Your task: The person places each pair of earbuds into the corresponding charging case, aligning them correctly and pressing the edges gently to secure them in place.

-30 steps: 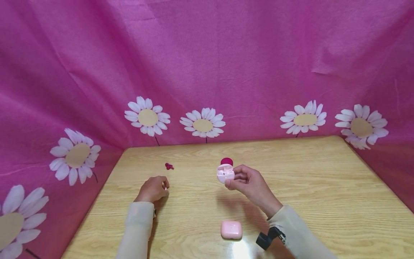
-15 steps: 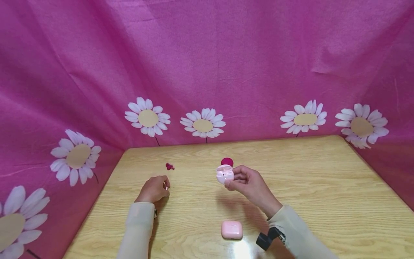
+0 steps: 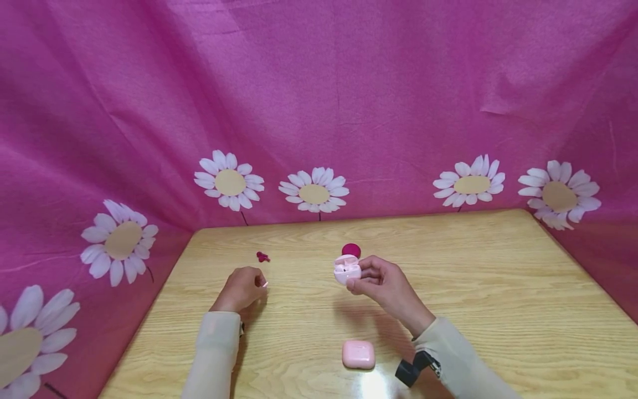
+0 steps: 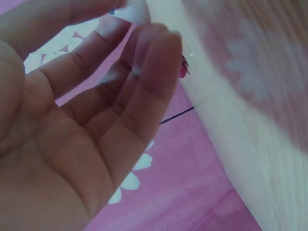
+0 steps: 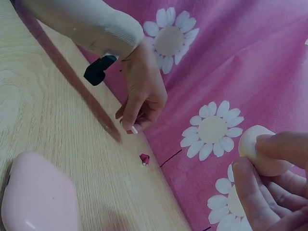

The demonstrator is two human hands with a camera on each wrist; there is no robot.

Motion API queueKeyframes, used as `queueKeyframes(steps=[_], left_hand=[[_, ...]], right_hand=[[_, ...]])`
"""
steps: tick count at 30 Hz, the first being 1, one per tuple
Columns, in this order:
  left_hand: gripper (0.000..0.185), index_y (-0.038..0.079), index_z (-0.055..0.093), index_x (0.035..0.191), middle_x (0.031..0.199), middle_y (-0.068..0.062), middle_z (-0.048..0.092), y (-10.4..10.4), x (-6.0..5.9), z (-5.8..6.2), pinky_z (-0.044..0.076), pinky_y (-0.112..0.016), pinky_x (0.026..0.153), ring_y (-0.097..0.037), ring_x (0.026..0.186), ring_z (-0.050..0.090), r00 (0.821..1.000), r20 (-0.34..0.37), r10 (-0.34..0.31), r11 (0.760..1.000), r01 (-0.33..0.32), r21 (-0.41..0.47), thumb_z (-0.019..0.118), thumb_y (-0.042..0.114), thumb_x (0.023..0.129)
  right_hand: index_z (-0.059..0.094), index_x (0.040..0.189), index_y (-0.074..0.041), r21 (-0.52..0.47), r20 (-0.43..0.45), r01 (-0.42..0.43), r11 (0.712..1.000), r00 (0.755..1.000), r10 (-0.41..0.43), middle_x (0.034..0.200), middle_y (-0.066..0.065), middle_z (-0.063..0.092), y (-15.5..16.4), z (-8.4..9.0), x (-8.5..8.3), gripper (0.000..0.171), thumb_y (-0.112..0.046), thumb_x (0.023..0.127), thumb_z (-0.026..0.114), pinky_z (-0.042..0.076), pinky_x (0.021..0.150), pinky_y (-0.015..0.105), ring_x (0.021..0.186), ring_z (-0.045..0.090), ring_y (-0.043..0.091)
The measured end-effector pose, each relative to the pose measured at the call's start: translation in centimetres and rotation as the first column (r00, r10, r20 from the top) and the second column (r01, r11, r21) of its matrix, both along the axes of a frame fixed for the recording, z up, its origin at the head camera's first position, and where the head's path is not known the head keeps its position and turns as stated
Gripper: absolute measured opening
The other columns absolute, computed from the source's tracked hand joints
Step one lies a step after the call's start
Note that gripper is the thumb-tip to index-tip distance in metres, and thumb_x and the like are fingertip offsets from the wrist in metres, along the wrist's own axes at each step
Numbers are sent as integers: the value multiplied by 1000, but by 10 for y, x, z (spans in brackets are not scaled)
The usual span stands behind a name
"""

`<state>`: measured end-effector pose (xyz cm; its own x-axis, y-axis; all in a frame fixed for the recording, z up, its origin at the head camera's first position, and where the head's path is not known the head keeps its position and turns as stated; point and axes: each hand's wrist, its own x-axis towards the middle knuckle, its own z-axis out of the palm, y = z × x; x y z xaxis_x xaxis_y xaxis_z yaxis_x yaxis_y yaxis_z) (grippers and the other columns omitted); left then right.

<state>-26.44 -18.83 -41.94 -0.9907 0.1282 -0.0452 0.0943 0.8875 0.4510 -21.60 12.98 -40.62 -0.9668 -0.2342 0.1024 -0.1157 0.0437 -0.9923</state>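
Note:
My left hand (image 3: pixel 241 288) pinches a pale earbud (image 4: pixel 137 10) between thumb and fingertips, just above the table at the left. In the head view only the earbud's stem shows past the fingers. My right hand (image 3: pixel 391 288) grips a pale pink earbud case (image 3: pixel 347 274), lid raised, over the middle of the table. One small dark spot shows inside that case; from the right wrist view just its smooth outer shell can be seen. Beyond the left hand lie dark red earbuds (image 3: pixel 262 257), close together; how many is hard to tell.
Behind the held case stands a round dark red case (image 3: pixel 351 250). A closed pink earbud case (image 3: pixel 358 354) lies near the front of the wooden table (image 3: pixel 498 288). A pink curtain with daisies (image 3: pixel 389 111) borders the table's back and sides.
My left hand has risen a little and shifted right with the earbud, whose stem now sticks out further from the fingers. The right hand and its case have hardly moved.

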Motion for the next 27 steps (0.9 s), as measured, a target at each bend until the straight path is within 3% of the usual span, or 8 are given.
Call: queueKeyframes(steps=[5, 15, 27], left_hand=[[11, 11, 63, 77, 72, 1, 57, 4, 2, 4, 40, -29, 59, -16, 67, 49, 1000, -23, -13, 1000, 13, 6, 71, 9, 85], [12, 15, 63, 79, 70, 5, 58, 19, 4, 8, 43, -28, 62, -12, 64, 50, 982, -167, -86, 996, 84, -14, 75, 16, 84], [16, 15, 64, 81, 61, 4, 50, 43, 5, 23, 37, -27, 55, -11, 55, 43, 974, -194, -120, 993, 121, -10, 76, 24, 83]], right_hand=[[58, 107, 5, 11, 2, 3, 1000, 1000, -3, 95, 14, 69, 0, -1, 1, 34, -9, 82, 76, 57, 74, 30, 81, 69, 18], [59, 108, 4, 27, 14, 11, 1000, 1000, -12, 95, 14, 70, 1, -2, 4, 34, -11, 82, 77, 56, 75, 30, 83, 69, 20], [60, 108, 2, 45, 0, 13, 999, 1000, -13, 96, 12, 70, 1, 0, 0, 35, -15, 82, 78, 56, 78, 34, 84, 69, 20]])
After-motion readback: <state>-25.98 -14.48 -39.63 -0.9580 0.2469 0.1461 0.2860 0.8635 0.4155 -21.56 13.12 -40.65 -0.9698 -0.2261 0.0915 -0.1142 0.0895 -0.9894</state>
